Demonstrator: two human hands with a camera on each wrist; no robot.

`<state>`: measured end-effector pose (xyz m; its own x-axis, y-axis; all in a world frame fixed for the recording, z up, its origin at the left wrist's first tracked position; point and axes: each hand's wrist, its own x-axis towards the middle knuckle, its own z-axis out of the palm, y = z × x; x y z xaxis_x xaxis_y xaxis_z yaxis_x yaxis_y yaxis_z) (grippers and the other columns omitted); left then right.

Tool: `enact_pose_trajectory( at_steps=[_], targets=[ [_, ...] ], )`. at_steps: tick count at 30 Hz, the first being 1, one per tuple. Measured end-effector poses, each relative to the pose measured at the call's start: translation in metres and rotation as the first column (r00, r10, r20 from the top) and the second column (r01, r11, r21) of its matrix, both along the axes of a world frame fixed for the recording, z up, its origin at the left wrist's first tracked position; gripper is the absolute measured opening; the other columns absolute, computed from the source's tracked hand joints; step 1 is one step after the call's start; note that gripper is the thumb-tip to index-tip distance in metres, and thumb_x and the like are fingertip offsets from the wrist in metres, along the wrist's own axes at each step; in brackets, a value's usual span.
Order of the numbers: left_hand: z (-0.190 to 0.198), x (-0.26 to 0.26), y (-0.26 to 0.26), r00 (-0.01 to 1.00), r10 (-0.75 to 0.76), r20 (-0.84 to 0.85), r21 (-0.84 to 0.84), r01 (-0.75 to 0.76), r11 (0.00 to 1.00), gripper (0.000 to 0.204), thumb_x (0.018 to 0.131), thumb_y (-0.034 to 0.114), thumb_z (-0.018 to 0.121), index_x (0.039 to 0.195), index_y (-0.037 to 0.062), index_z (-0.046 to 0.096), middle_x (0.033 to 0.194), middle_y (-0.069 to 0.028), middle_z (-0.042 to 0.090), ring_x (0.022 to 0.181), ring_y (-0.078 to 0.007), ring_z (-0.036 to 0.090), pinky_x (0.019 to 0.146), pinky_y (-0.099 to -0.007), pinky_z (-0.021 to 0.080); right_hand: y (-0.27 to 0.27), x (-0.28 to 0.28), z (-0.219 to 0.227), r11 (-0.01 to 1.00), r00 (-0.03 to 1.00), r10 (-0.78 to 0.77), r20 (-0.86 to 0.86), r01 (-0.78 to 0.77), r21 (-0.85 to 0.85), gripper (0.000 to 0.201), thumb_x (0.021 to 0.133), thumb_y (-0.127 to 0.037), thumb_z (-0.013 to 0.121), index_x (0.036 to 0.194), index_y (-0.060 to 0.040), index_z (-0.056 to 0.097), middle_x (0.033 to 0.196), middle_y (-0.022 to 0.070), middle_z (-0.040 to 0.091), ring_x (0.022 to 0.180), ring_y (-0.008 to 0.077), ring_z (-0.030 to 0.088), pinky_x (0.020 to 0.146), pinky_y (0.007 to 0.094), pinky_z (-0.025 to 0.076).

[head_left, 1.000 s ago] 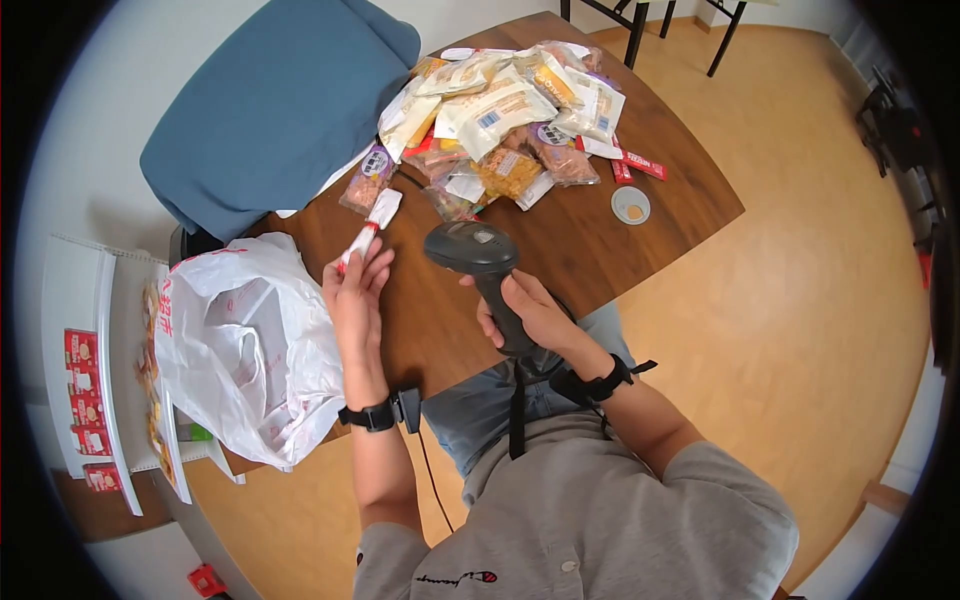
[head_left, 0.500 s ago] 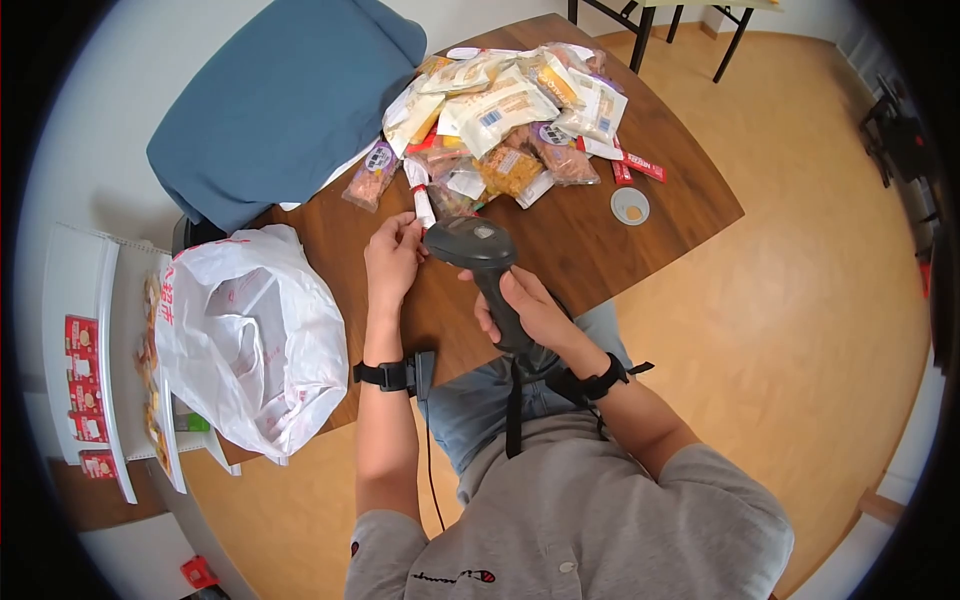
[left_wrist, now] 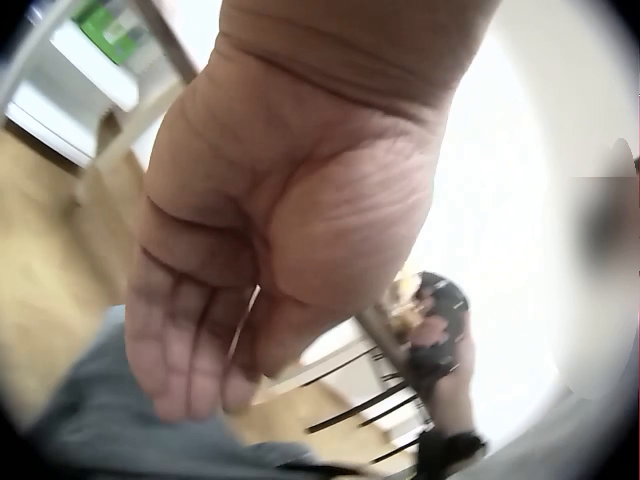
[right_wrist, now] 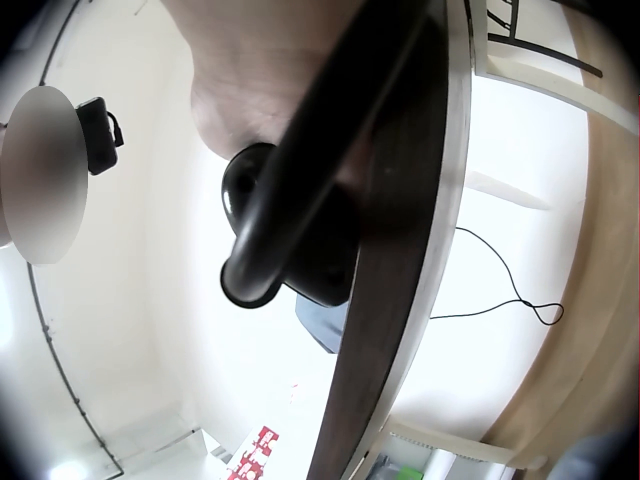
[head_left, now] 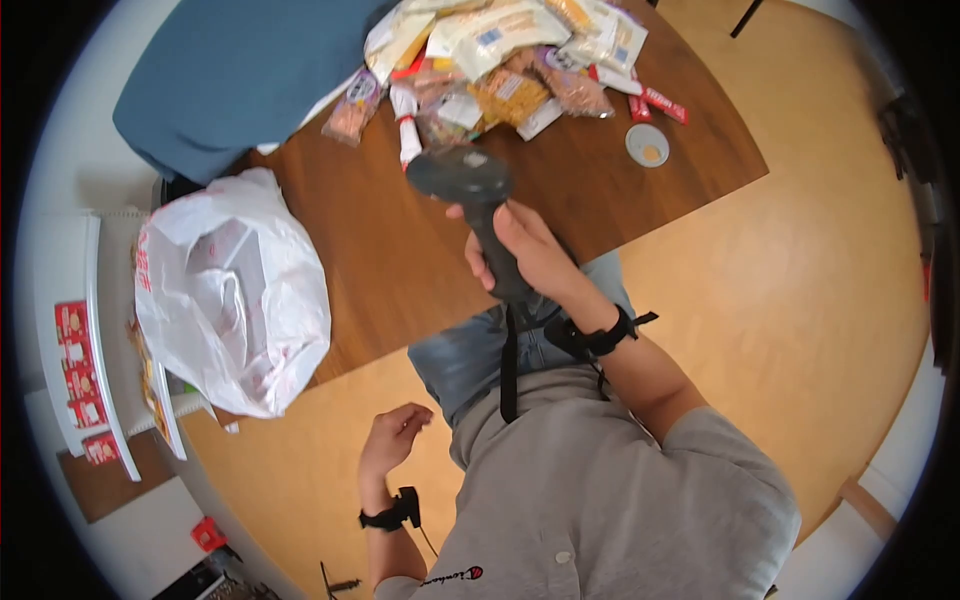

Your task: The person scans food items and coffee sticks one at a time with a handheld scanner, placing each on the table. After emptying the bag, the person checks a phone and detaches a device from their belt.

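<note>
A black handheld barcode scanner (head_left: pixel 462 178) is gripped at its handle by my right hand (head_left: pixel 522 250), above the front part of the wooden table. In the right wrist view, dark parts of the scanner (right_wrist: pixel 300 200) cover much of the hand. My left hand (head_left: pixel 395 440) hangs beside my lap, off the table, fingers loosely bent and holding nothing. The left wrist view shows the bare palm (left_wrist: pixel 270 200). A narrow white packet with a red band (head_left: pixel 405 125) lies on the table just beyond the scanner head, in front of the snack pile.
Piled snack bags (head_left: pixel 500 60) cover the far part of the table (head_left: pixel 370 250). Red stick packets (head_left: pixel 662 104) and a round lid (head_left: pixel 647 146) lie at the right. A white plastic bag (head_left: pixel 230 300) stands at the left, near a shelf (head_left: pixel 95 350) with red boxes.
My left hand moved the white packet right to the pile, let go of it, and dropped back beside my lap. The right hand keeps holding the scanner. The head view tilted downward.
</note>
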<state>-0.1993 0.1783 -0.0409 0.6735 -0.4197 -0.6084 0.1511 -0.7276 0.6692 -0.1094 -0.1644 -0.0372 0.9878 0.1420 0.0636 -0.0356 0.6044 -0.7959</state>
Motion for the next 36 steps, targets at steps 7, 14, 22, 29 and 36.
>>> enact_pose_trajectory(
  at_steps=[7,14,22,29,36],
  targets=[
    [-0.112,-0.120,0.032,0.928,0.369,-0.040,-0.260,-0.366,0.893,0.015,0.093,-0.004,0.056,0.105,-0.0011,0.065,0.095,-0.0065,0.070,0.086,-0.0113,0.064,0.071,-0.0260,0.052,-0.001,-0.001,0.000,1.000,1.000,-0.010,0.016,0.010,-0.012,0.049,0.104,-0.046,0.039,0.127,-0.0041,0.051,0.070,0.0066,0.058,0.055,0.0089,0.054,0.054,0.0235,0.044],
    [-0.064,-0.120,0.000,0.945,0.265,0.192,-0.019,-0.266,0.964,0.031,0.092,-0.001,0.057,0.122,0.0015,0.064,0.097,-0.0182,0.069,0.089,-0.0227,0.069,0.076,-0.0322,0.054,-0.001,-0.001,0.000,1.000,0.999,-0.015,0.030,0.014,0.028,0.050,0.103,-0.047,0.041,0.128,-0.0044,0.049,0.071,0.0071,0.058,0.056,0.0094,0.054,0.054,0.0227,0.045],
    [-0.054,-0.112,-0.031,0.941,0.134,0.311,0.230,-0.212,0.950,0.038,0.097,0.010,0.047,0.133,0.0042,0.055,0.098,-0.0280,0.065,0.094,-0.0420,0.064,0.083,-0.0461,0.051,-0.002,0.001,-0.005,0.999,1.000,0.007,0.026,-0.008,0.045,0.050,0.103,-0.048,0.041,0.127,-0.0054,0.049,0.072,0.0060,0.058,0.057,0.0095,0.055,0.055,0.0237,0.045],
    [-0.114,-0.121,0.002,0.942,0.131,0.309,0.047,-0.153,0.987,0.043,0.100,0.011,0.044,0.142,0.0049,0.046,0.128,-0.0310,0.049,0.116,-0.0420,0.053,0.098,-0.0422,0.044,-0.003,-0.001,-0.004,0.997,1.000,0.020,-0.009,-0.019,0.071,0.051,0.102,-0.050,0.042,0.126,-0.0056,0.050,0.072,0.0050,0.057,0.057,0.0090,0.054,0.055,0.0237,0.044],
    [-0.085,-0.094,-0.019,0.950,0.310,0.041,0.012,-0.311,0.950,0.041,0.097,0.009,0.048,0.138,0.0040,0.051,0.139,-0.0263,0.044,0.128,-0.0442,0.045,0.107,-0.0446,0.038,-0.003,0.001,-0.002,0.993,0.999,0.020,-0.035,-0.016,0.116,0.051,0.103,-0.049,0.042,0.126,-0.0051,0.050,0.071,0.0043,0.057,0.057,0.0087,0.053,0.056,0.0236,0.043]
  ],
)
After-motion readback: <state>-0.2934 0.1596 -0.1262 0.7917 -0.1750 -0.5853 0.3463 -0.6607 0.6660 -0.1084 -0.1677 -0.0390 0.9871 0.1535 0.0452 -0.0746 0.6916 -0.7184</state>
